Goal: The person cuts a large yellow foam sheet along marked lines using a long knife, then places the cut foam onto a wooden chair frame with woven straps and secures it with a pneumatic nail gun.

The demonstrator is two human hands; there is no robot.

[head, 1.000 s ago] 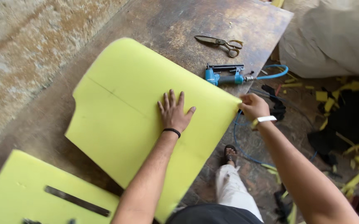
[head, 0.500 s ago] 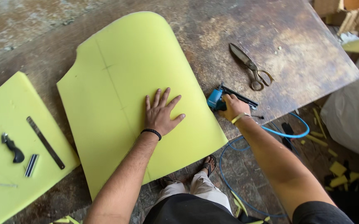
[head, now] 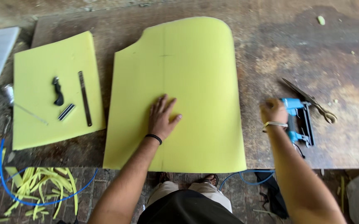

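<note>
Left hand [head: 163, 118] flat, palm down, fingers spread, arm extended. Right hand [head: 274, 111] curled, probably closed in a grip; blurred.

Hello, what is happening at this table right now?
A person stands at a worn wooden table. The left hand lies flat on a large yellow foam sheet. The right hand is on a blue stapler beside the sheet; how firmly it grips is unclear. Scissors lie just past the stapler. A smaller foam piece on the left carries a ruler and small dark tools.
</note>
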